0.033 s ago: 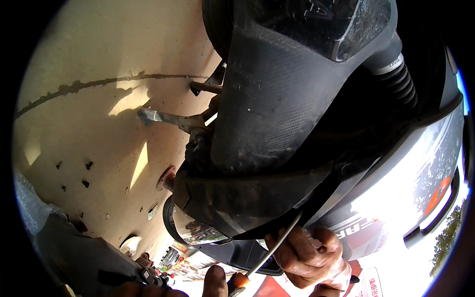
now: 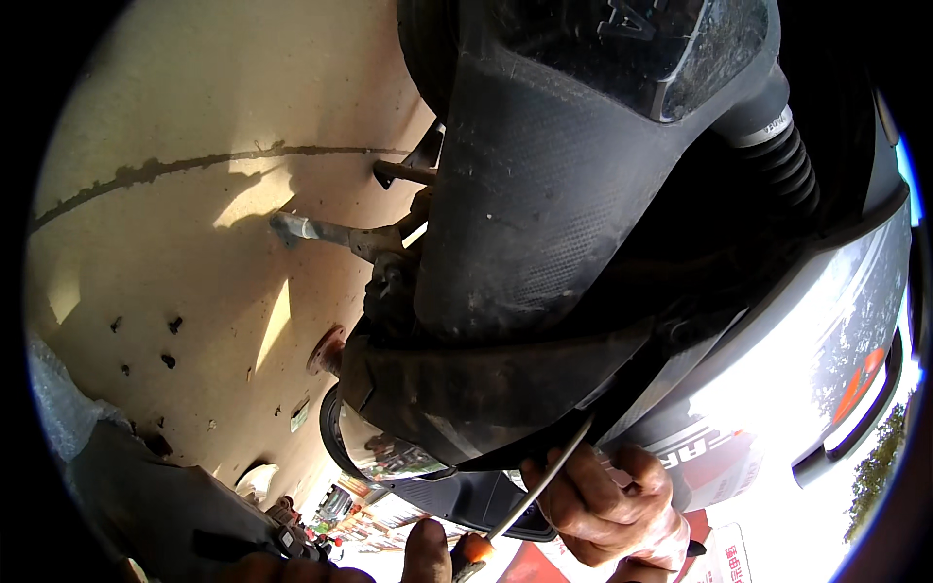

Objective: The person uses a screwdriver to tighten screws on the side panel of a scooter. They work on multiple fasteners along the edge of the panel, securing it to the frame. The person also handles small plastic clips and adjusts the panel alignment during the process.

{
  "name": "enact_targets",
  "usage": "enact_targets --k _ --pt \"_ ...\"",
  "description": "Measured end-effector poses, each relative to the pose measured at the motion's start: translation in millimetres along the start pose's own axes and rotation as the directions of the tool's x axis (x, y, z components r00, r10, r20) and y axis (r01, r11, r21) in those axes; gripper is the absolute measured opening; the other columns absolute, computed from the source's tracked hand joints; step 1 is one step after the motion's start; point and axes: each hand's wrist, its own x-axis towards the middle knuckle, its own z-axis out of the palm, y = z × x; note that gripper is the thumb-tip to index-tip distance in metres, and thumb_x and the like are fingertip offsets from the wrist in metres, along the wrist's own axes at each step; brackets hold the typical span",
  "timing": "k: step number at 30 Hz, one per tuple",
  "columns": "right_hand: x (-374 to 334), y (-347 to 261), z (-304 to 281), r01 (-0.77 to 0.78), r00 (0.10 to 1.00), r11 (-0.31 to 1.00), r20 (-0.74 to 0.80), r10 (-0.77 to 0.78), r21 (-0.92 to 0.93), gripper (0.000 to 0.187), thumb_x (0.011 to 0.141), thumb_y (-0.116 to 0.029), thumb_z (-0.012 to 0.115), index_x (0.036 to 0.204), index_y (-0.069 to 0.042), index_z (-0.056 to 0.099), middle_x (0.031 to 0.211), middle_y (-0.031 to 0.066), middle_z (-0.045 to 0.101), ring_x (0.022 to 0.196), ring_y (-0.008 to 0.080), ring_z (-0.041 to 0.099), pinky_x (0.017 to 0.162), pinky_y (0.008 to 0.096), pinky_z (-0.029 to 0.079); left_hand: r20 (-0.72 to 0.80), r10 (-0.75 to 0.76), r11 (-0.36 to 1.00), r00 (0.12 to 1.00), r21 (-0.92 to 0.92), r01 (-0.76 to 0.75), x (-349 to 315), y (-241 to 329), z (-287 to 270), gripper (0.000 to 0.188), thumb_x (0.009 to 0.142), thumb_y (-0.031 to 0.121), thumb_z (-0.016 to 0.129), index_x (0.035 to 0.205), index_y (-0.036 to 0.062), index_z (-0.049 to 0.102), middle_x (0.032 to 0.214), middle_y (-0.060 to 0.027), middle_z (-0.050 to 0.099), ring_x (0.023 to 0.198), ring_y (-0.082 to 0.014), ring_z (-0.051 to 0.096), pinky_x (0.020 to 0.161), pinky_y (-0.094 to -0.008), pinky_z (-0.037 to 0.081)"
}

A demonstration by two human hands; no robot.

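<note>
A screwdriver point(image 2: 531, 497) with a long metal shaft and an orange-and-dark handle slants up from the lower edge. My left hand point(image 2: 425, 552), mostly cut off by the frame, is closed round the handle, with its thumb showing. The shaft's tip reaches into the gap between the dark plastic trim point(image 2: 486, 389) and the glossy light side panel point(image 2: 768, 360) of a scooter. Close beside the shaft, my right hand point(image 2: 612, 505) has its fingers curled against the panel's lower edge. What those fingers grip is hidden. A small dark point juts out past that hand.
A large black textured cover point(image 2: 544, 194) fills the upper middle, with a ribbed black rubber boot point(image 2: 782, 165) to its right. A metal stand-like bar point(image 2: 326, 231) sticks out left over the floor point(image 2: 165, 253). Several small dark screws lie there, near clear plastic wrap point(image 2: 58, 398).
The screwdriver handle and my left thumb have shifted very slightly to the right. The shaft's tip, my right hand and the scooter look the same.
</note>
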Motion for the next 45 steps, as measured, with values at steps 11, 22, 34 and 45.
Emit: enact_targets --k 11,22,34,45 --pt "-5 5 -6 0.061 0.997 0.998 0.053 -0.062 0.019 0.038 0.067 -0.019 0.079 0.105 -0.014 0.081 0.109 -0.0082 0.064 0.117 0.01 0.064 0.078 0.032 0.04 -0.028 -0.028 0.977 0.999 -0.212 0.021 17 22 -29 0.03 0.09 0.011 0.075 0.117 0.0006 0.066 0.065 -0.0049 0.052 0.053 -0.0235 0.052 0.046 -0.0404 0.04" --pt "-7 11 -5 0.113 0.993 0.991 -0.029 -0.116 -0.075 0.02 0.073 -0.033 0.065 0.079 -0.019 0.079 0.12 -0.002 0.061 0.131 0.0186 0.05 0.088 0.0357 0.037 -0.264 0.331 0.937 0.906 -0.026 -0.349 12 4 -17 0.036 0.078 0.008 0.084 0.108 0.0047 0.066 0.077 -0.0078 0.058 0.058 -0.0238 0.052 0.052 -0.0394 0.039" --pt "-9 4 1 0.072 0.989 0.997 -0.124 -0.075 -0.027 0.03 0.088 -0.025 0.063 0.103 -0.007 0.081 0.133 0.0062 0.063 0.133 0.0224 0.051 0.102 0.0387 0.042 -0.281 0.133 0.975 0.95 -0.133 -0.176 5 24 -11 0.028 0.081 0.005 0.08 0.104 -0.0003 0.064 0.093 -0.0154 0.065 0.064 -0.0272 0.063 0.052 -0.0369 0.053" --pt "-5 -10 -3 0.031 0.998 0.996 -0.059 -0.036 -0.087 0.028 0.082 -0.027 0.066 0.096 -0.01 0.083 0.124 0.0041 0.065 0.128 0.0221 0.053 0.093 0.0352 0.04 -0.414 0.246 0.918 0.876 -0.19 -0.348 0 15 8 0.042 0.08 0.005 0.082 0.116 -0.0045 0.063 0.102 -0.0214 0.069 0.071 -0.028 0.07 0.055 -0.0366 0.055"
